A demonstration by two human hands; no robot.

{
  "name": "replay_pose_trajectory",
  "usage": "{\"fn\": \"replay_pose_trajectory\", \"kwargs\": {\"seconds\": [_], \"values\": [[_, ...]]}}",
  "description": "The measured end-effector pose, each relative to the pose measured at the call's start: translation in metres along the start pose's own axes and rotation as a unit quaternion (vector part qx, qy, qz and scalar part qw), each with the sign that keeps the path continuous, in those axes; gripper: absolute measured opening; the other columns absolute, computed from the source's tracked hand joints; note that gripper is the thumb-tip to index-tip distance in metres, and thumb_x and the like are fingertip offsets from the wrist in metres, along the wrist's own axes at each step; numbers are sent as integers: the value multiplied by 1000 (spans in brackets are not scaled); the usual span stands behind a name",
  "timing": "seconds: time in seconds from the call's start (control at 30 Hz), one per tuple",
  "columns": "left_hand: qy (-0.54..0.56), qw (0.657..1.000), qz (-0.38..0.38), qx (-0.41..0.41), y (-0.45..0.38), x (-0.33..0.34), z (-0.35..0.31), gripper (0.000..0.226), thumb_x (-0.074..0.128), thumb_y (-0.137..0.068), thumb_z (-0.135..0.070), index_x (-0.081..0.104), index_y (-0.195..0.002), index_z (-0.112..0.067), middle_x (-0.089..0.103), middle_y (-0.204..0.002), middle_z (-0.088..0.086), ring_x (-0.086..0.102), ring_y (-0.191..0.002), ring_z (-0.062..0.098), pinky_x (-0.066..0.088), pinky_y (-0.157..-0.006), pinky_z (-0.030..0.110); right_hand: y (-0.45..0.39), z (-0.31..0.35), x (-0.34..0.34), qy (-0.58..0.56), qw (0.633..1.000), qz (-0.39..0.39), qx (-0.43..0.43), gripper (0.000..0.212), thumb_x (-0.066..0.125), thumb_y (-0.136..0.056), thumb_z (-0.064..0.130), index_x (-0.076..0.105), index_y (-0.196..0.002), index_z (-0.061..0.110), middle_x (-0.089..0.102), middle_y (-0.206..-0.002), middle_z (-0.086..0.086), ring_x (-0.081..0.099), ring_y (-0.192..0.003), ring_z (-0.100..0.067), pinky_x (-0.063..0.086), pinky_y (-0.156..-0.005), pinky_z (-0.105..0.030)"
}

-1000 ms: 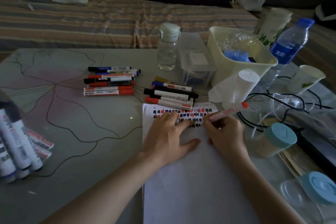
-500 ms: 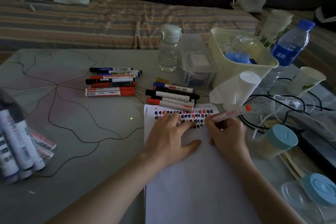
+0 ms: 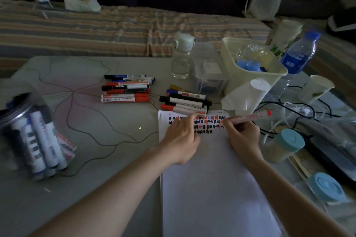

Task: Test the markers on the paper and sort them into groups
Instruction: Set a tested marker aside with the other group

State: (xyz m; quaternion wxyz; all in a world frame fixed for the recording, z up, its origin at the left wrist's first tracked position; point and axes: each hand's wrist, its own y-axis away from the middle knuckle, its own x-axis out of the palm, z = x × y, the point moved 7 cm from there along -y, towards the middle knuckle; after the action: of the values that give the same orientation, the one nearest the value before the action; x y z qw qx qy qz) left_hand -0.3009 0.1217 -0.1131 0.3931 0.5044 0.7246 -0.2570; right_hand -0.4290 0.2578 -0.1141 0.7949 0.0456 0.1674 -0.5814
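Fingers of right hand (image 3: pixel 243 136) pinch red marker (image 3: pixel 248 118), tip on paper (image 3: pixel 212 179); left hand (image 3: pixel 181 138) lies flat, fingers straight, steadying the sheet. Test marks (image 3: pixel 200 124): several rows. Sorted: two groups (image 3: pixel 125 88) (image 3: pixel 185 103). Untested: jar (image 3: pixel 36 136), apparently.

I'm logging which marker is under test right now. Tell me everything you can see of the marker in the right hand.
The slim whitish marker with red print and a red end lies nearly level, its red end pointing right and away. The right hand grips its front part, tip down on the white paper sheet among rows of red and black test marks. Its tip is hidden by the fingers.
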Motion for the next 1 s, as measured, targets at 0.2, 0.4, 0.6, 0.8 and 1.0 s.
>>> {"fn": "replay_pose_trajectory", "kwargs": {"seconds": [0.2, 0.4, 0.6, 0.8, 1.0], "values": [[69, 995, -40, -60, 46, -51, -1, 53, 50, -94, 1, 31, -141, -14, 54, -129, 8, 57, -110, 19, 50, -81, 24, 23, 57, 16, -77, 994, 63, 37, 9, 72, -87, 24, 70, -80, 19, 68, -59, 8, 60, -52, 0, 51, -50, -19], [194, 956, -202, -83, 104, -93, 22, 22, 59, -94, -9, 67, -113, -12, 69, -107, 1, 60, -92, 10, 41, -72, 4, 86, 101, 53, -250, 951, 108, 144, 19, 69, -91, 28, 68, -89, 9, 67, -72, -3, 61, -63, -12, 51, -57, -24], [313, 920, -219, -83, 136, -109, 45, 8, 66, -91, -19, 70, -96, -17, 72, -80, 2, 66, -75, 12, 52, -78, 29, 134, 109, 61, -290, 937, 108, 160, 15, 60, -96, 19, 63, -87, 8, 62, -68, -4, 54, -61, -11, 45, -55, -24], [372, 905, -194, -70, 140, -107, 42, 7, 68, -89, -19, 71, -94, -23, 72, -80, 1, 65, -74, 9, 54, -80, 28, 145, 112, 68, -280, 943, 113, 139, 14, 69, -91, 22, 69, -85, 10, 58, -62, -1, 49, -55, -9, 43, -50, -21], [371, 908, -187, -52, 142, -110, 40, 16, 68, -89, -15, 70, -89, -31, 73, -79, -4, 68, -77, 11, 54, -77, 26, 149, 115, 75, -232, 956, 139, 111, 20, 72, -88, 25, 73, -81, 6, 64, -65, -5, 55, -59, -13, 50, -58, -25]]}}
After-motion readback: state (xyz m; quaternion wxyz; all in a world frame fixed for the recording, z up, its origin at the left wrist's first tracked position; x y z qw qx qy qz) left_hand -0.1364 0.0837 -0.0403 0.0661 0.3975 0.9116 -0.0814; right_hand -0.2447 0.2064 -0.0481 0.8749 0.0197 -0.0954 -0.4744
